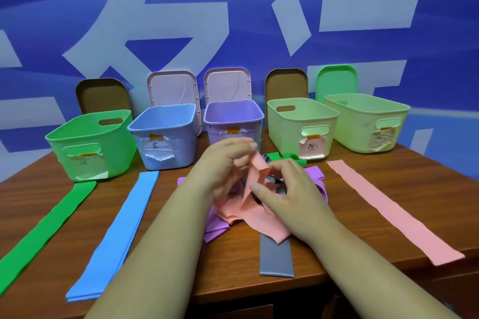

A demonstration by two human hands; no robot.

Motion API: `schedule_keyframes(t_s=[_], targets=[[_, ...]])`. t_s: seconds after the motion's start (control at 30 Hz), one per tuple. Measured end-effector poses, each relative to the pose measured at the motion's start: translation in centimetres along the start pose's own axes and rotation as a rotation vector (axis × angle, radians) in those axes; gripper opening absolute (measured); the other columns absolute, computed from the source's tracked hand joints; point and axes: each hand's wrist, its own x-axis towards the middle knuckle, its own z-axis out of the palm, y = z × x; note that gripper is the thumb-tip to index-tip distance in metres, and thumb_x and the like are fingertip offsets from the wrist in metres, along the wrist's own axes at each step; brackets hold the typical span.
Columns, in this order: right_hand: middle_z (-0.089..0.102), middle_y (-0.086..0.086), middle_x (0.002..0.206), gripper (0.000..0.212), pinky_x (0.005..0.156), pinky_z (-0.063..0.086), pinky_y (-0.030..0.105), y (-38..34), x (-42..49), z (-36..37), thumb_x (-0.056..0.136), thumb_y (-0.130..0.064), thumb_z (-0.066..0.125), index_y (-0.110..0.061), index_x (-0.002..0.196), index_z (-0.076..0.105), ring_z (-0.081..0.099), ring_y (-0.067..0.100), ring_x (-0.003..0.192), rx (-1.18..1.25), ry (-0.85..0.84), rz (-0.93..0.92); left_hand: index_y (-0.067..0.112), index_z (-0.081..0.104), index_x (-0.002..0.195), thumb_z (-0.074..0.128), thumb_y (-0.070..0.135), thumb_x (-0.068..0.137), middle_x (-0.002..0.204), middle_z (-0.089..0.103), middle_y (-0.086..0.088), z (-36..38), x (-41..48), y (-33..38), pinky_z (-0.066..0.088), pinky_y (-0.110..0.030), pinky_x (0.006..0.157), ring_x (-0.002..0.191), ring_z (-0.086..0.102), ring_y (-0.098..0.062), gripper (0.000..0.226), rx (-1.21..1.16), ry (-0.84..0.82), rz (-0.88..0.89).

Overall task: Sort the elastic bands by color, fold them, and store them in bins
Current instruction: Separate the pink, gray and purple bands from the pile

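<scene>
Pink band (255, 217) in left hand (223, 163), right hand (293, 189), blue bin (185, 144) labelled 蓝

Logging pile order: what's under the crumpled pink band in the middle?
Under the crumpled pink band: a purple band pokes out left, a grey band runs toward the near table edge. The left hand, right hand and the band itself cover how they overlap.
</scene>
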Motion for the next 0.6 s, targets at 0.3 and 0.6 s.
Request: schedule_keyframes(t_s=[0.3, 0.6], targets=[[0.059, -0.012, 0.092, 0.017, 0.071, 0.038, 0.017, 0.6, 0.4, -0.6, 0.105, -0.029, 0.057, -0.034, 0.089, 0.061, 0.055, 0.004, 0.091, -0.006, 0.136, 0.052, 0.015, 0.079, 0.113, 0.067, -0.017, 0.086, 0.112, 0.077, -0.004, 0.2, -0.5, -0.4, 0.056, -0.029, 0.094, 0.108, 0.072, -0.017, 0.044, 0.314, -0.153, 0.136], [0.061, -0.009, 0.089, 0.021, 0.073, 0.040, 0.018, 0.7, 0.4, -0.9, 0.105, -0.035, 0.057, -0.029, 0.086, 0.062, 0.057, 0.006, 0.091, 0.050, 0.181, 0.050, 0.020, 0.081, 0.104, 0.078, 0.014, 0.094, 0.098, 0.080, 0.002, 0.7, -0.9, -0.3, 0.057, -0.029, 0.095, 0.094, 0.071, -0.006, 0.012, 0.646, -0.096, 0.325]])
